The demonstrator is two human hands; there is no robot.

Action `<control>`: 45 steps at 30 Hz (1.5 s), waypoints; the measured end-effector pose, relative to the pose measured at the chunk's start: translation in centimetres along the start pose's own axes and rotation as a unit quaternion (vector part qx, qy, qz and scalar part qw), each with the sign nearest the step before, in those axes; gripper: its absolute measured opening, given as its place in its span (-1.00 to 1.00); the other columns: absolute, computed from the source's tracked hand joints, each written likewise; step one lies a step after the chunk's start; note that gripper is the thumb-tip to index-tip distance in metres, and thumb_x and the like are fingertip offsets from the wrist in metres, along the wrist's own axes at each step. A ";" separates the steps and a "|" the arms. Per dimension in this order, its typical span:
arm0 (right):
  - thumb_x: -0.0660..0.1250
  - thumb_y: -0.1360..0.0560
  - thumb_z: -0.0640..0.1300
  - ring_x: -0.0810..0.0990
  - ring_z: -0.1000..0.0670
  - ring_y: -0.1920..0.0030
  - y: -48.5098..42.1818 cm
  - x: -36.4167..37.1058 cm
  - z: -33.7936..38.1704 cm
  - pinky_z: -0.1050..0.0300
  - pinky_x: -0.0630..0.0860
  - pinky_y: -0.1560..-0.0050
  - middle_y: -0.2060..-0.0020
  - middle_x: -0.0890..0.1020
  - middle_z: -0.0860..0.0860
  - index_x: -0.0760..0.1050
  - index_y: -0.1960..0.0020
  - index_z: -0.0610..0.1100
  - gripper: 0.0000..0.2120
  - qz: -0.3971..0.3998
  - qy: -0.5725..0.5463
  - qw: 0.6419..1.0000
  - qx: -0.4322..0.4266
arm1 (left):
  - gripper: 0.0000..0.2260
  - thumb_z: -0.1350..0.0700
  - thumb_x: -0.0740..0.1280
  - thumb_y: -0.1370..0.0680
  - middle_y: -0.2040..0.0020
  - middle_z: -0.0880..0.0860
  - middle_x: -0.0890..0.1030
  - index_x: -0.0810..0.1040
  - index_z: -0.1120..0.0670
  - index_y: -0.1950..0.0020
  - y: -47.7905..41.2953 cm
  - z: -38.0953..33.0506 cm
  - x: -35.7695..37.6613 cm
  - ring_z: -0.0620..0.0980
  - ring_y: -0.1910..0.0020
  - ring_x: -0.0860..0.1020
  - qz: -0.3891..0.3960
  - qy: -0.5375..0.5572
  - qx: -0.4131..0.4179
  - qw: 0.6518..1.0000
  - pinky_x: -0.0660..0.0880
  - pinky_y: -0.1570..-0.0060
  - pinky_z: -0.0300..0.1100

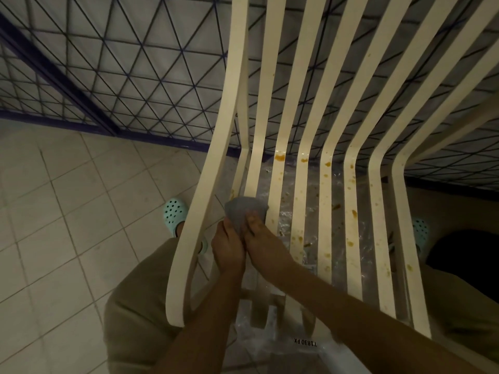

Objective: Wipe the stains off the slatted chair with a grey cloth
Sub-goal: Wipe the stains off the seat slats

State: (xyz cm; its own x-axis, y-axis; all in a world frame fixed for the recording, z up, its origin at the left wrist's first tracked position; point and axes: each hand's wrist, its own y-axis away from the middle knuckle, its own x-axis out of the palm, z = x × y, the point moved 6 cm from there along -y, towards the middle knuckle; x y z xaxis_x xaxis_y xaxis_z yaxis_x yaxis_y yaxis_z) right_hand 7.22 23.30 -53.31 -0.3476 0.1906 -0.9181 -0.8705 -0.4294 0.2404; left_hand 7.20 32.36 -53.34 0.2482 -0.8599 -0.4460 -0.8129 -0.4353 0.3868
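- Where the two leftmost seat slats run side by side, the grey cloth [244, 211] lies bunched on the cream slatted chair [307, 147].
- Both hands meet on it: the left hand [228, 245] grips its near end, and the right hand [263, 244] presses fingers down on top.
- Orange-brown stains [280, 157] dot the slats to the right, thickest at the seat's bend.
- Clear plastic sheeting [283, 211] shows under the slats.
- A mint clog [175, 211] stands on the pale tiled floor [67, 211], left of the chair.
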 end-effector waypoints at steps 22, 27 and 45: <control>-0.02 -0.64 -0.26 -0.22 -0.23 -0.54 -13.6 -6.4 -10.0 -0.02 -0.22 -0.51 -0.51 -0.21 -0.34 -0.23 -0.51 -0.40 -0.43 0.024 0.083 0.995 0.052 | -0.66 0.02 0.07 -0.67 -0.11 0.13 0.64 0.54 0.12 -0.27 -6.2 -2.5 6.1 0.11 -0.04 0.59 -0.010 -0.121 0.077 0.990 0.53 -0.02 -0.04; 0.06 -0.61 -0.28 -0.23 -0.19 -0.55 -12.6 -3.9 -9.3 -0.06 0.05 -0.53 -0.53 -0.26 -0.26 -0.25 -0.54 -0.33 -0.36 0.064 0.024 0.996 0.055 | -0.70 0.10 0.12 -0.67 -0.24 0.10 0.58 0.53 0.13 -0.30 -6.0 -1.9 5.7 0.08 -0.21 0.53 -0.021 -0.039 0.033 0.998 0.42 -0.15 -0.11; 0.38 -0.46 -0.19 0.30 -0.28 -0.45 1.3 2.4 1.2 -0.21 0.23 -0.45 -0.42 0.34 -0.32 0.38 -0.41 -0.30 -0.45 0.005 -0.028 0.999 -0.013 | -0.77 0.15 0.20 -0.64 -0.19 0.09 0.57 0.49 0.12 -0.27 2.6 2.8 -0.6 0.07 -0.16 0.54 -0.022 0.075 -0.027 0.997 0.45 -0.25 0.09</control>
State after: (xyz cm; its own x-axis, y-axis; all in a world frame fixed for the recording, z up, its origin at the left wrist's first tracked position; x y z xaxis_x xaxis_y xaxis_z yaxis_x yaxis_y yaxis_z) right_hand 4.83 24.27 -54.78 -0.3760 0.2354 -0.8962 -0.8575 -0.4549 0.2403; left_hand 3.42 32.52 -54.31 0.3623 -0.8680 -0.3395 -0.7706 -0.4839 0.4148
